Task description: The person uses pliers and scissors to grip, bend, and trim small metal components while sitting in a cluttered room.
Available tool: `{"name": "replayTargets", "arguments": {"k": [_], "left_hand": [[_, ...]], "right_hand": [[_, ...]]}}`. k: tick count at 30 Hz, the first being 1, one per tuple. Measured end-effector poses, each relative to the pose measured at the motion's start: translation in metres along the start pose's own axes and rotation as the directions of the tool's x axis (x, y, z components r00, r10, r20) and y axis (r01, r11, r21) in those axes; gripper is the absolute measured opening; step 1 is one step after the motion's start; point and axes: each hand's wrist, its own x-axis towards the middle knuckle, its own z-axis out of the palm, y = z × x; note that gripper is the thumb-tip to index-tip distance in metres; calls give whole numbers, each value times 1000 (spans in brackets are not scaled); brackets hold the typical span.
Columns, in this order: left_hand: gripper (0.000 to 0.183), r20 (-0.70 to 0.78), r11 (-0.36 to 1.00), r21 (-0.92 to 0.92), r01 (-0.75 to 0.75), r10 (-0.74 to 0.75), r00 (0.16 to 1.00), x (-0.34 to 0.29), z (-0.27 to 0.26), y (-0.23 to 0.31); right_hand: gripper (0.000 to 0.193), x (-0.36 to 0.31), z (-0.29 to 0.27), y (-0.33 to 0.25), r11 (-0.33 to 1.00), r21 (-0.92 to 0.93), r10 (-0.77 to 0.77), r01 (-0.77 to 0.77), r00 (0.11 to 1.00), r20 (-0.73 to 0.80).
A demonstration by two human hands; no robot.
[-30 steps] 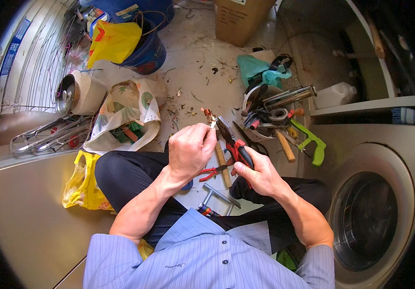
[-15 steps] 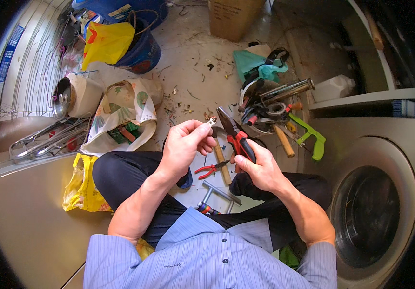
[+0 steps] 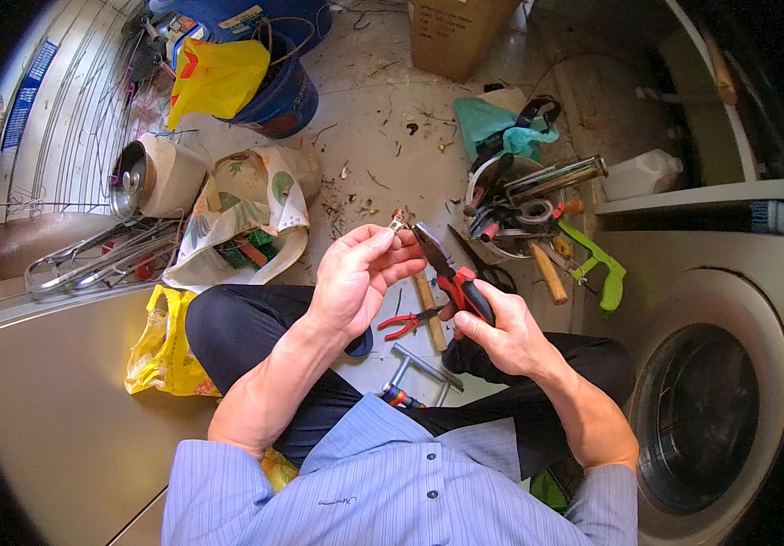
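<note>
Between thumb and fingers, my left hand [image 3: 360, 278] pinches a small metal piece [image 3: 398, 219] with a coppery tip; its exact kind is too small to tell. My right hand [image 3: 499, 329] is wrapped round the red and black handles of a pair of pliers [image 3: 451, 273]. The pliers' jaws point up and left, close beside the metal piece, and look closed. On the floor between my legs lie small red-handled pliers [image 3: 400, 324], a wooden-handled tool [image 3: 429, 314] and a grey T-shaped tool [image 3: 421, 366].
A tub of tools [image 3: 501, 205] stands ahead right, with a green-handled saw [image 3: 606, 273] beside it. A washing machine [image 3: 702, 400] is at my right. At left are a patterned bag [image 3: 260, 196] and a yellow bag [image 3: 169, 350]. Blue buckets [image 3: 278, 105] and a cardboard box [image 3: 456, 41] stand farther off.
The view has shifted slightly. My left hand has turned so its fingers spread more to the right under the metal piece. The pliers stay beside it in my right hand.
</note>
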Motion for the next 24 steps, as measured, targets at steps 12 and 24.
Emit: {"name": "replayTargets", "arguments": {"k": [12,24], "left_hand": [[13,59,1000,-2,12,-12,998,1,0,-2],[12,140,1000,21,-24,21,990,0,-1,-3]], "right_hand": [[43,0,-3,6,1000,16,14,-15,998,63],[24,-1,1,3,998,52,31,-31,1000,-2]]}}
